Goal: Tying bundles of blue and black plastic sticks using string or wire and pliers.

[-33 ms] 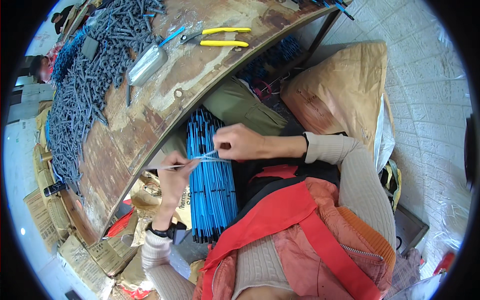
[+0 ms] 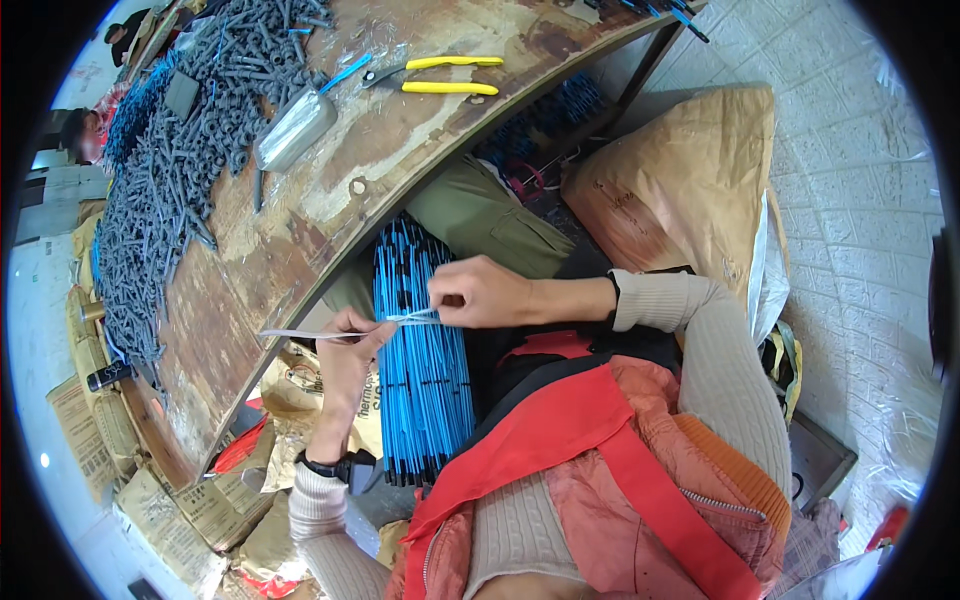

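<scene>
A thick bundle of thin blue rods (image 2: pixel 425 400) with black ends lies across my lap. Around its upper part runs a pale, clear plastic strip (image 2: pixel 415 319). My left hand (image 2: pixel 347 345) is closed in a pinch on the strip at the bundle's left side, and a loose tail of it sticks out leftward over the table edge. With curled fingers, my right hand (image 2: pixel 474 293) grips the strip's other end at the bundle's right side. The strip crosses itself between the two hands.
On the wooden table (image 2: pixel 330 220) lie pliers with yellow handles (image 2: pixel 450 75), a clear-wrapped block (image 2: pixel 295 130) and a large heap of grey plastic parts (image 2: pixel 160 220). A brown paper sack (image 2: pixel 680 180) stands at the right. Flattened cartons (image 2: pixel 170 525) lie at lower left.
My right hand has shifted slightly right and down, with the strip held in it. The loose tail by my left hand now reaches farther left.
</scene>
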Motion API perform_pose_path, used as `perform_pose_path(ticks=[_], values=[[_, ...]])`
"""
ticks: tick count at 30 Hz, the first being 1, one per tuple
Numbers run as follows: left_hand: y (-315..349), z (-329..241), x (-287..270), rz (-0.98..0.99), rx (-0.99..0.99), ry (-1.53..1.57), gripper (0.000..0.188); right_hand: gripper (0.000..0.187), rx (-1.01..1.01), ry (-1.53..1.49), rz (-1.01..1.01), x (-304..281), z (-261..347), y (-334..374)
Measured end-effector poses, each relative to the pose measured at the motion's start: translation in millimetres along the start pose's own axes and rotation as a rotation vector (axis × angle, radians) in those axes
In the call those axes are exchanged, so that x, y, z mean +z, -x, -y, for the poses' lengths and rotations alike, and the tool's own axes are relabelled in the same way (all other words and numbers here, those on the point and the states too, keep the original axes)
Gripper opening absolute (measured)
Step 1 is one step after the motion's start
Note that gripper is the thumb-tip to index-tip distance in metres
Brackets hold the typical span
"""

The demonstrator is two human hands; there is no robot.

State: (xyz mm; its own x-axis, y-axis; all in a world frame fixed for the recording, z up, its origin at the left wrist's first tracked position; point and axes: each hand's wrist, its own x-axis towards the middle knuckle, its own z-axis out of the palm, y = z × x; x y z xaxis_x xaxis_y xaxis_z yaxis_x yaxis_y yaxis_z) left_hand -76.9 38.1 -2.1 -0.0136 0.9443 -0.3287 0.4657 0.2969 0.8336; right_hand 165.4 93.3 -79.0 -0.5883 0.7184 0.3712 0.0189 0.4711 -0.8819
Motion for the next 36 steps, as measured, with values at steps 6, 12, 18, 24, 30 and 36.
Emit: perform_pose_path(ticks=[6,12,18,24,30,36], values=[[33,32,0,-0.206,-0.146,0.261,0.013,0.073,-0.163,0.291,0.150,-32,1,-13],[83,44,-8,0.164,-0.473,0.341,0.036,0.090,-0.832,0.476,0.958,18,6,-105],[111,56,24,0.022,-0.368,0.350,0.040,0.074,-0.974,0.249,1.162,38,-6,-107],[128,26,9,0.161,-0.320,0.451,0.044,0.079,-0.789,0.204,0.949,-17,10,-58],[127,64,-37,-0.170,-0.246,0.677,0.035,0.085,-0.648,0.356,0.765,-25,-34,-65],[79,53,-21,-0.163,-0.140,0.714,0.029,0.076,-0.394,0.579,0.533,-58,-139,-85]])
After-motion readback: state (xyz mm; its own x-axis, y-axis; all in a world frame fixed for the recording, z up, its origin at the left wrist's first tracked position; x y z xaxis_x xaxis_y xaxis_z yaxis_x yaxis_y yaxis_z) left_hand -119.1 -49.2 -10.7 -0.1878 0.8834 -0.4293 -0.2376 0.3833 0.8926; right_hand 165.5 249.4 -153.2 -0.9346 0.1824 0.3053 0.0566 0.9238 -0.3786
